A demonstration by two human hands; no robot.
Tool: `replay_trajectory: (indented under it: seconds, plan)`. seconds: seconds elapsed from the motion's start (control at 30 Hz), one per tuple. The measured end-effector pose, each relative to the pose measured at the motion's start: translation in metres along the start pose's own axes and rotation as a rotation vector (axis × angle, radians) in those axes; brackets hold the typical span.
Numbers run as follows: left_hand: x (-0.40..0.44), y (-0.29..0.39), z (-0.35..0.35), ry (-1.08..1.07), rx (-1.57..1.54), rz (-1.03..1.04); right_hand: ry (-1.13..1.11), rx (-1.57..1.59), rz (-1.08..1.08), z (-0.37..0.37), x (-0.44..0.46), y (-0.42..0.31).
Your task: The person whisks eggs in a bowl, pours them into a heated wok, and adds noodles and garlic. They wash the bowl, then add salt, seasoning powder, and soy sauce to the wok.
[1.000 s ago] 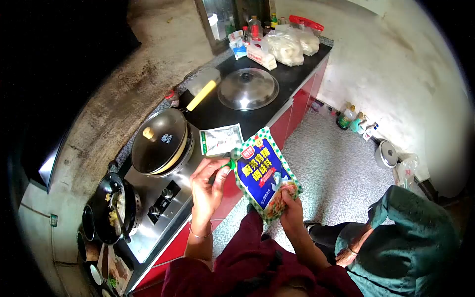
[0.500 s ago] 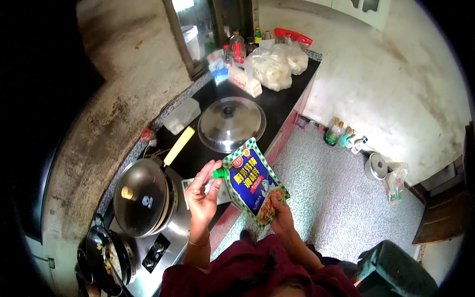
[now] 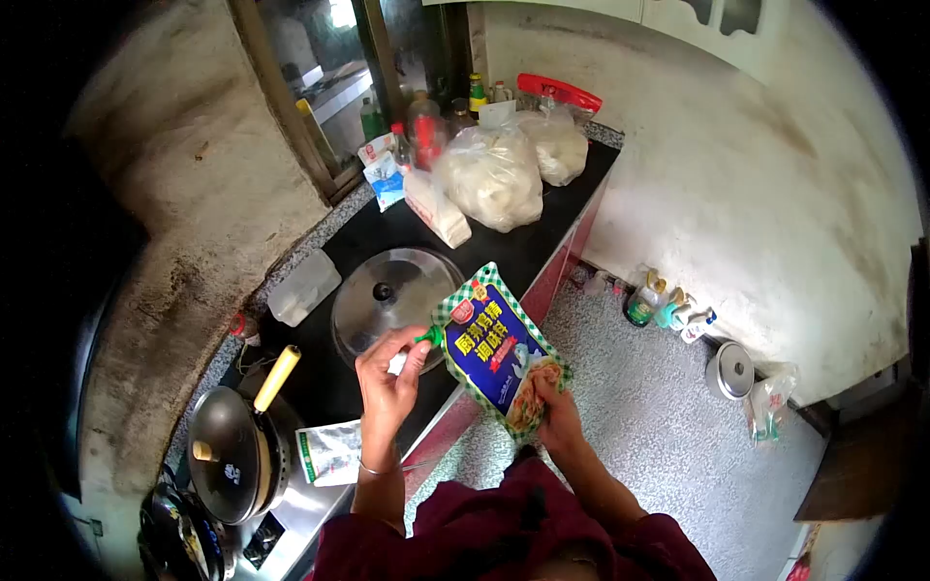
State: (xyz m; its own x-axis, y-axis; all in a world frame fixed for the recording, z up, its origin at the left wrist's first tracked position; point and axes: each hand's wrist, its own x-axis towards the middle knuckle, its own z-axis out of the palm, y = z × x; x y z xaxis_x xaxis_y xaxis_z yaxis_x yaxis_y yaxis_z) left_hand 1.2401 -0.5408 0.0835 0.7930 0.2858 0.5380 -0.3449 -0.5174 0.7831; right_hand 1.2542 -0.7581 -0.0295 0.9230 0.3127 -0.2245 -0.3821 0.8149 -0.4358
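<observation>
A blue seasoning pouch (image 3: 496,344) with a green checked border hangs upright in front of me, above the floor beside the counter. My right hand (image 3: 560,418) grips its lower right corner, thumb on the printed face. At the pouch's upper left edge sticks out a green screw cap (image 3: 429,336). My left hand (image 3: 390,380) pinches this cap between thumb and fingers; whether it is loose cannot be seen. Behind the left hand lies a round steel lid (image 3: 387,290) on the counter. A white and green packet (image 3: 329,452) lies near my left wrist.
A covered wok (image 3: 232,450) with a yellow handle stands at left; another pan (image 3: 179,533) holds food below it. Bagged white food (image 3: 492,179), bottles and a plastic box (image 3: 303,288) stand on the black counter (image 3: 528,242). A lidded pot (image 3: 729,371) sits on the floor.
My view has shifted, so the counter and stove appear further left and the bags lower. Both hands still hold the pouch and cap; my left fingers have closed more around the cap.
</observation>
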Motion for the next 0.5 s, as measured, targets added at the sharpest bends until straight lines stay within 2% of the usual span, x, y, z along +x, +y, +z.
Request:
replay_trajectory:
  seconds: [0.03,0.1,0.17,0.3,0.4,0.43,0.5]
  plan:
    - [0.010,0.005,0.008,-0.041,0.090,0.135,0.022,-0.015,0.041,0.000,0.008,-0.013]
    - [0.020,0.014,0.030,-0.007,-0.040,-0.067,-0.051,-0.018,0.095,-0.010,0.028,-0.034]
    - [0.030,0.017,0.042,0.021,-0.091,-0.120,-0.030,-0.086,0.054,-0.009,0.043,-0.049]
    - [0.044,-0.013,0.056,0.068,0.046,-0.295,-0.097,-0.101,0.038,-0.006,0.073,-0.058]
    - [0.065,-0.022,0.058,0.015,0.112,-0.120,-0.064,-0.140,0.122,-0.008,0.103,-0.058]
    - [0.073,-0.026,0.056,0.021,0.113,-0.126,-0.065,-0.144,0.129,-0.012,0.113,-0.054]
    - [0.091,-0.038,0.050,-0.108,0.191,0.103,-0.048,-0.038,0.298,-0.016,0.138,-0.047]
